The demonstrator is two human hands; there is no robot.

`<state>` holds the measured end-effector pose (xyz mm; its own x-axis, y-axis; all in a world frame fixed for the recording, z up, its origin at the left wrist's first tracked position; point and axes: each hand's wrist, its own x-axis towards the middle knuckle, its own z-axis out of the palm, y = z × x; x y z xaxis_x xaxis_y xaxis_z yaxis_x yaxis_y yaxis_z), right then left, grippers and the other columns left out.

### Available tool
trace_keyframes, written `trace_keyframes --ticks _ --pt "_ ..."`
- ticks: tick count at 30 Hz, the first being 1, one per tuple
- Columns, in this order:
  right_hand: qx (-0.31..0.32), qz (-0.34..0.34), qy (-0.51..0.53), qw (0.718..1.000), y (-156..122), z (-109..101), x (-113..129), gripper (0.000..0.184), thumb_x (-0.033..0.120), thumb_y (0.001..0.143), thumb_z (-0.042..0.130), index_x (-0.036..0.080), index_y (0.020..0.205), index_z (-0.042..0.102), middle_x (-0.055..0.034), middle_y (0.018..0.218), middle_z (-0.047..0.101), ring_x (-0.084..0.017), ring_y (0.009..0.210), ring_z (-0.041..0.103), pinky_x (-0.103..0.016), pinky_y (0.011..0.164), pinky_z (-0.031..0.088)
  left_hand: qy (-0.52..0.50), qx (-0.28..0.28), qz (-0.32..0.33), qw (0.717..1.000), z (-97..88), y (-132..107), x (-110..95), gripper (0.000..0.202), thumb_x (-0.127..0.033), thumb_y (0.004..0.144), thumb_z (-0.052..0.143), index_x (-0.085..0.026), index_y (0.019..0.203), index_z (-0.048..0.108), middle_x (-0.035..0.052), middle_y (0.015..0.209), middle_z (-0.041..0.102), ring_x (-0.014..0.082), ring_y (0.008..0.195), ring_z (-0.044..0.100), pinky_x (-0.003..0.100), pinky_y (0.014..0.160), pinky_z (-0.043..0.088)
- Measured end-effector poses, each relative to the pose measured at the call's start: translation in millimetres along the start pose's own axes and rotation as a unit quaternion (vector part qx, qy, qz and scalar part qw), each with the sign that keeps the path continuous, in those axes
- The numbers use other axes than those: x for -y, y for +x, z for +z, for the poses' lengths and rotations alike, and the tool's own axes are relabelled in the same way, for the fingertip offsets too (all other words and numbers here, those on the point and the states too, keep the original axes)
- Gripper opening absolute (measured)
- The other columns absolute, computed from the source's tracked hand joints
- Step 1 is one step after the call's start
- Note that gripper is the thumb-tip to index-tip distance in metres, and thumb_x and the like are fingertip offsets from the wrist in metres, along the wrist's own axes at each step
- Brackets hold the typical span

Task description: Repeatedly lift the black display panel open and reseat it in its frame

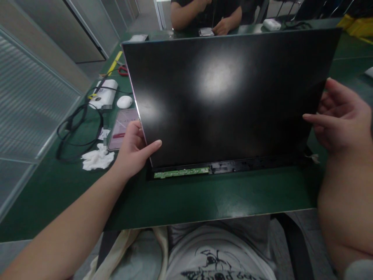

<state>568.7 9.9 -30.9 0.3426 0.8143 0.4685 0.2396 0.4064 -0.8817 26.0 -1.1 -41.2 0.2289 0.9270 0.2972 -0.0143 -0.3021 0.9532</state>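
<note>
A large black display panel (227,97) stands tilted up on its lower edge over the green table (204,198). A narrow green circuit strip (182,172) shows along its bottom left. My left hand (132,149) grips the panel's lower left edge, thumb across the front. My right hand (340,114) holds the right edge, a finger lying on the front and the others curled behind it.
Left of the panel lie a phone (122,126), a white mouse-like puck (124,102), a white box (103,93), a black cable loop (78,132) and crumpled white tissue (97,159). Another person's arms (204,17) rest at the table's far side. Yellow bins (357,25) stand at the far right.
</note>
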Motion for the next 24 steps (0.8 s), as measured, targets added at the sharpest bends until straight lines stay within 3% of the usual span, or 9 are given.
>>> trace_keyframes --ticks 7,15,20,24 --pt "-0.004 0.002 -0.017 1.000 -0.4 0.9 -1.5 0.091 0.013 0.036 0.102 0.033 0.121 0.078 -0.0032 0.140 0.074 -0.039 0.140 0.064 -0.074 0.121 0.045 0.014 0.008 -0.005 1.000 -2.1 0.3 0.2 0.050 -0.029 0.085 0.095 -0.028 0.116 0.057 0.0018 0.111 0.077 0.0254 0.101 0.076 0.043 0.086 0.064" --pt "0.023 -0.015 0.014 1.000 -1.2 3.2 1.5 0.112 0.014 0.017 0.104 0.033 0.125 0.080 -0.0048 0.139 0.075 -0.042 0.141 0.062 -0.075 0.125 0.041 0.000 0.004 -0.019 1.000 -2.2 0.2 1.4 0.049 -0.025 0.086 0.094 -0.028 0.117 0.057 0.0004 0.110 0.078 0.0226 0.099 0.076 0.039 0.085 0.064" --pt "0.002 0.006 -0.001 1.000 0.7 3.2 -0.4 0.098 0.009 0.031 0.102 0.033 0.124 0.078 -0.0048 0.140 0.074 -0.041 0.143 0.061 -0.074 0.124 0.041 0.001 0.019 -0.019 1.000 -3.1 1.2 1.4 0.046 -0.027 0.087 0.093 -0.029 0.116 0.057 -0.0001 0.110 0.077 0.0231 0.098 0.075 0.038 0.084 0.064" --pt "0.013 0.012 -0.003 1.000 -0.3 4.4 1.3 0.103 0.007 0.029 0.101 0.032 0.125 0.076 -0.0062 0.141 0.073 -0.042 0.142 0.062 -0.076 0.126 0.038 0.001 0.017 -0.021 1.000 -2.1 1.0 0.2 0.047 -0.026 0.087 0.093 -0.028 0.118 0.057 0.0005 0.111 0.078 0.0224 0.099 0.075 0.037 0.085 0.064"
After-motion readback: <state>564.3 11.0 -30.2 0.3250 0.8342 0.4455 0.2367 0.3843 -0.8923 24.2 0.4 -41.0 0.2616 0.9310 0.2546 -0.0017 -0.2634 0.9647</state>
